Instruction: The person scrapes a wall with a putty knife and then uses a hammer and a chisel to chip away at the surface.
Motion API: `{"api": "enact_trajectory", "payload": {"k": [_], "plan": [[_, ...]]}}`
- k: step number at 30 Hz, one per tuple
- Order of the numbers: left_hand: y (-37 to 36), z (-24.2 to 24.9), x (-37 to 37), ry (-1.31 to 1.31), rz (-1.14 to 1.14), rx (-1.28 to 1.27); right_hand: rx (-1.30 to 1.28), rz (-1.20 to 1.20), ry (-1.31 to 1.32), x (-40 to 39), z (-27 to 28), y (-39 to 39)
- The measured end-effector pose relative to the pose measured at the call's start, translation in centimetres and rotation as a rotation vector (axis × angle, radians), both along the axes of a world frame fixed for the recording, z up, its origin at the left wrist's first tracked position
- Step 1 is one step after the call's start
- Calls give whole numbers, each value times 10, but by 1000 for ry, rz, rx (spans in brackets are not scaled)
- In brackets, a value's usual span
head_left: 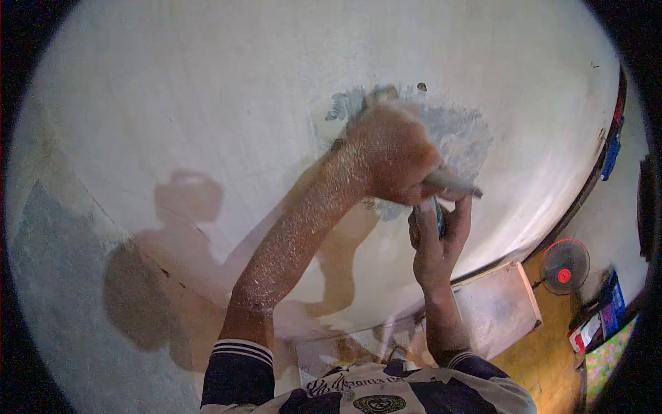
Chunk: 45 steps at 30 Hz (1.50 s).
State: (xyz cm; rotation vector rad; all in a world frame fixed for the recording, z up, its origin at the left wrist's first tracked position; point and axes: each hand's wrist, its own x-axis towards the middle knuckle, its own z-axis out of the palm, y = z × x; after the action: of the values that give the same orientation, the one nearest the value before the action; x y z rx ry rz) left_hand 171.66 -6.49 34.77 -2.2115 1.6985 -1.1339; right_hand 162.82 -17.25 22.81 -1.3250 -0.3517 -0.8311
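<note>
My left hand (396,148) is closed and smeared by motion, in front of a rough grey patch (462,138) on the pale wall. A flat grey bar-like piece (455,185) juts out to the right from beneath it. Just below, my right hand (441,241) is raised with its fingers closed around a tool with a blue-green part (439,219); its fingertips reach up to the grey piece. The two hands are close together. I cannot tell what my left hand grips. White specks cover my left forearm (296,238).
The pale wall (227,76) fills most of the view, with a small dark hole (422,87) above the patch. Shadows fall on its left side. At lower right are a light panel (500,303), a fan with a red rim (565,268) and a colourful patterned cloth (610,362).
</note>
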Motion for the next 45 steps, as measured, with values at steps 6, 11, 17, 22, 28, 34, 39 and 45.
{"api": "enact_trajectory", "payload": {"k": [6,11,17,22,28,34,39,45], "plan": [[7,8,-7,69,-13,-14,15,43,74,-14,3,8],[8,4,1,81,-82,13,-13,23,122,-17,2,11],[15,-9,-2,171,-154,12,-29,-24,23,-14,-16,23],[14,19,3,8,-14,23,0,5,32,-7,3,25],[17,13,-2,115,-87,19,-63,-42,39,-15,-4,25],[19,11,-3,122,-173,-18,18,3,86,-19,2,28],[19,24,-3,25,-61,-20,44,23,135,-19,25,29],[27,-2,-10,135,-221,-87,-22,29,60,-24,8,29]]}}
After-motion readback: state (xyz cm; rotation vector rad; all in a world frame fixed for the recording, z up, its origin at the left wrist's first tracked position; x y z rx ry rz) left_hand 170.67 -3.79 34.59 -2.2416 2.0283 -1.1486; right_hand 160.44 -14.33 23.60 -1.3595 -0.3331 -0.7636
